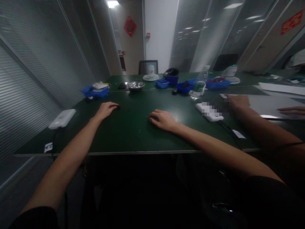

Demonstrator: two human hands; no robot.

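Both my forearms lie on a dark green table (pixel 133 136). My left hand (pixel 106 109) rests palm down left of the middle. Its fingers are together and bent over a small dark thing (pixel 118 107) at the fingertips, which I cannot make out. My right hand (pixel 162 120) rests near the middle of the table in a loose fist, knuckles up. Anything under its curled fingers is hidden in shadow. About a hand's width of bare table separates my two hands.
Another person's forearm and hand (pixel 238 102) lie at the right beside a white flat device (pixel 209 112), with a further hand (pixel 293 110) beyond. Behind stand a water bottle (pixel 199 85), a steel bowl (pixel 135 85), several blue trays (pixel 95 91) and a small fan (pixel 151 73). A white box (pixel 62 118) sits at the left edge.
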